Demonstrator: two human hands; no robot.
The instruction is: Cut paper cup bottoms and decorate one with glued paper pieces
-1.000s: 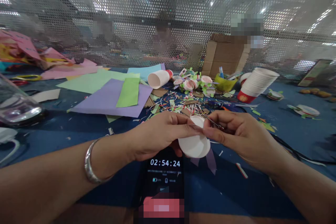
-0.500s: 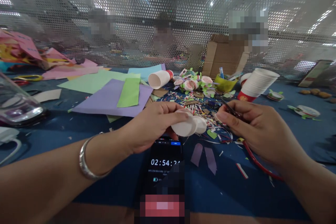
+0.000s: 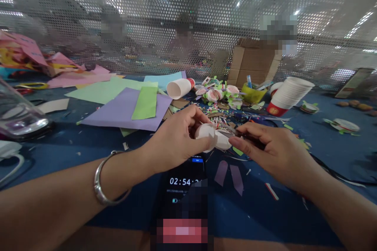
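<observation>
My left hand (image 3: 185, 137), with a silver bangle at the wrist, is closed on a white paper cutout (image 3: 205, 132) made of rounded lobes. Fingers and thumb pinch its left lobe. From the right, my right hand (image 3: 268, 145) grips small scissors (image 3: 231, 128), whose blades reach the upper edge of the cutout's right lobe. Most of the scissors' handle is hidden in the fingers. Below the hands lies a phone (image 3: 185, 172) showing a timer. Two purple paper strips (image 3: 221, 173) rest just right of it.
Paper scraps (image 3: 218, 110) are strewn behind the hands. Beyond them are several small paper-cup crafts (image 3: 212, 95), a lying paper cup (image 3: 176, 89) and a yellow container (image 3: 253, 95). Stacked paper cups (image 3: 290, 93) lean at right. Purple paper (image 3: 118, 111) lies left; a clear container (image 3: 20, 113) stands far left.
My right hand has moved left, bringing the scissors from apart to the cutout. My left hand has tilted the cutout, and its fingers have risen slightly.
</observation>
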